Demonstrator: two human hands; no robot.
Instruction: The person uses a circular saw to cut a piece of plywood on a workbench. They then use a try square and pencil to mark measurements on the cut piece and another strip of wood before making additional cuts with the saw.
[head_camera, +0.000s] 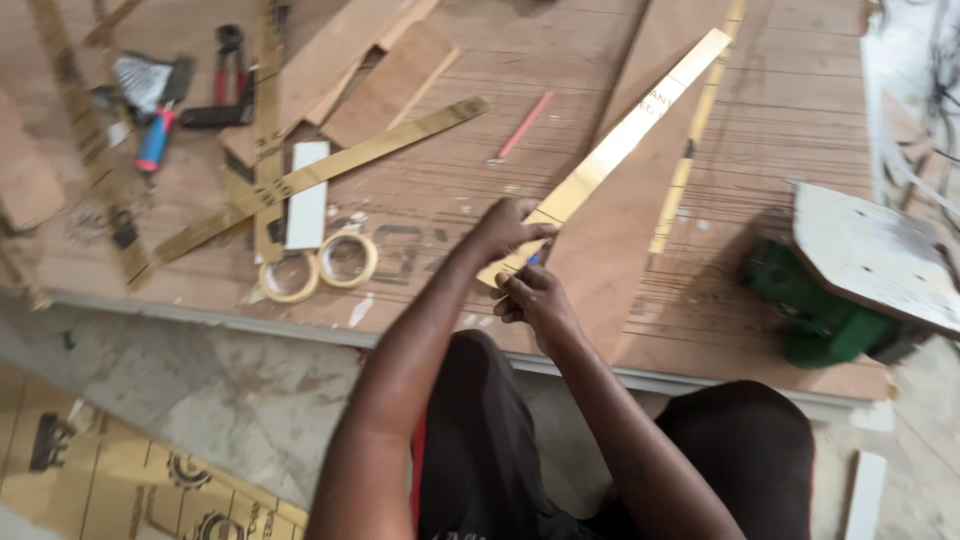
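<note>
A long gold-faced strip (612, 148) lies slanted on a tapered plywood piece (620, 225) on the big plywood sheet (450, 190). My left hand (505, 228) grips the strip's near end from above, with the fingers curled over its edge. Just below it, my right hand (535, 300) is closed around a small blue-tipped tool (531, 258), whose tip meets the strip's near end. The hand hides most of the tool, so I cannot tell what kind it is. Both forearms reach in from the bottom over my dark-clothed knees.
Two tape rolls (288, 277) (348, 258), a white strip (307, 195) and crossed gold strips (320, 175) lie to the left. Red-handled pliers (230, 65) and a blue-handled tool (155, 140) sit at far left. A red pencil (525, 125) lies mid-sheet, and a green power tool (820, 310) is at right.
</note>
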